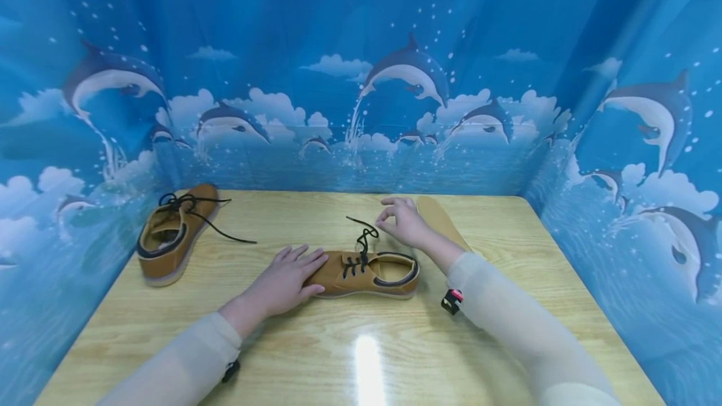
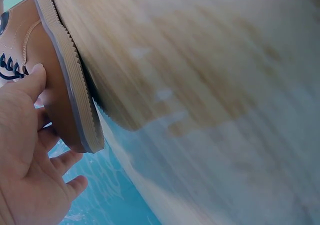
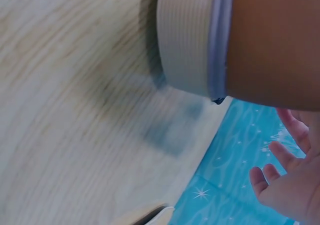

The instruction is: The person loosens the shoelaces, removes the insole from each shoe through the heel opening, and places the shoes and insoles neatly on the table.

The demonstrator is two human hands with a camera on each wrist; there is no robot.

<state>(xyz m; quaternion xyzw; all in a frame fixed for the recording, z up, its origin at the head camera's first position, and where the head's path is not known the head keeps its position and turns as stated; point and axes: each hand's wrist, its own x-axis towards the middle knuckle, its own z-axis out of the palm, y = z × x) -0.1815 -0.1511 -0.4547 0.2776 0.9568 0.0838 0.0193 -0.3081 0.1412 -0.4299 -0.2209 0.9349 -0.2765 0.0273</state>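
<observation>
A brown lace-up shoe (image 1: 361, 284) lies sole down on the table, its toe toward the left. My left hand (image 1: 289, 281) holds the toe, thumb on the near side and fingers spread over the far side; the left wrist view shows the thumb against the upper. Above the shoe's opening, my right hand (image 1: 403, 221) pinches thumb and forefinger together at the loose black shoelace (image 1: 365, 237), its other fingers loosely bent. How much lace sits between the fingertips is too small to see. The shoe's heel (image 3: 270, 45) hides part of that hand in the right wrist view.
A second brown shoe (image 1: 175, 234) stands at the back left, its black lace trailing onto the table. Behind my right forearm lies a tan insole (image 1: 442, 221). A blue dolphin-print curtain (image 1: 338, 80) encloses the wooden table (image 1: 304, 356) at the back and sides.
</observation>
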